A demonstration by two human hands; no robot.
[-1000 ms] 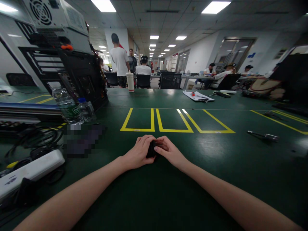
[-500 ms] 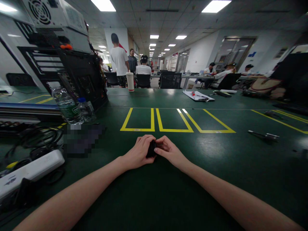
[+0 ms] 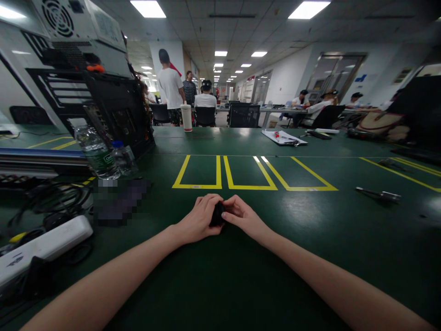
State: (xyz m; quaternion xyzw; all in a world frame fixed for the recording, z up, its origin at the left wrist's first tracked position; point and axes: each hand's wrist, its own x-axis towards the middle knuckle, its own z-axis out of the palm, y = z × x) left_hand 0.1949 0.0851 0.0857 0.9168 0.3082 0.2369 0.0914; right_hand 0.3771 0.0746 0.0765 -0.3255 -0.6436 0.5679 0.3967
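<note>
1. Head view: left hand (image 3: 198,219) wraps the black object (image 3: 217,215), long fingers over the far/top side, thumb under the near side. Firm clasp.
2. Right hand (image 3: 244,219): fingers bent behind the object's right side, thumb tip at its right edge. Real pinch or light touch? Can't tell, contact hidden.
3. Step looks like fine two-handed handling. Best done with left as the steady clamp, right thumb and fingertips doing small, light moves. Forearms low, wrists loose; squeezing too hard could tip or slip it.
4. Object sits in the gap between both hands, nearer the left palm, mostly covered; only a dark strip shows. What it is: unclear. Resting on the tabletop (image 3: 220,280) or just above it: can't tell.
5. Just beyond the object: yellow tape outlines (image 3: 252,187).
6. Well right of the object: metal tool (image 3: 382,196), lying down, out of the way.
7. Well left of it: white power strip (image 3: 48,243) and dark cables (image 3: 51,197); elbow room looks fine.
8. Far beyond it: white cup (image 3: 186,118); clipboard (image 3: 284,138) off to its far right.
</note>
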